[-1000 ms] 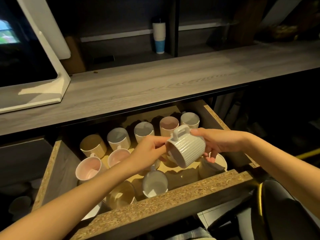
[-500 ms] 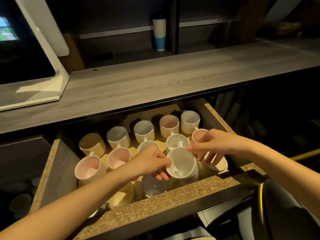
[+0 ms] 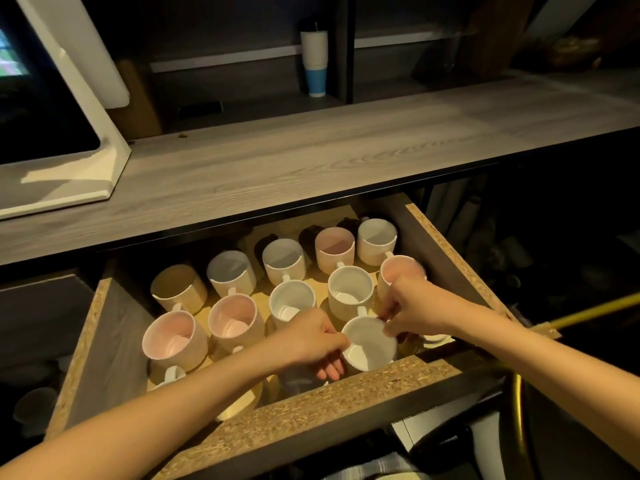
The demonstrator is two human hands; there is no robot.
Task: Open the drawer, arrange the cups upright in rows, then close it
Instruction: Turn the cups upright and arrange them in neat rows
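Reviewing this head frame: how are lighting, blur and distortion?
Head view: dim, warm light pools in the drawer, near black to its right. Head view: the counter edge bows slightly, wide lens. Head view: slight smear where the right hand overlaps the pink cup; the white cup pinched by it and the left hand reads clearly.

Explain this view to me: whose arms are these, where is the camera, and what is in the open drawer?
No machine here: a person wears one wide-angle camera on the head, looking down at their own bare arms. The drawer under the grey countertop is open. In it upright cups stand in two rows, some white inside, some pink. The left hand and the right hand together hold one white cup, mouth up, near the drawer's front: the left grips its side, the right pinches its rim. More cups sit half hidden under the left arm.
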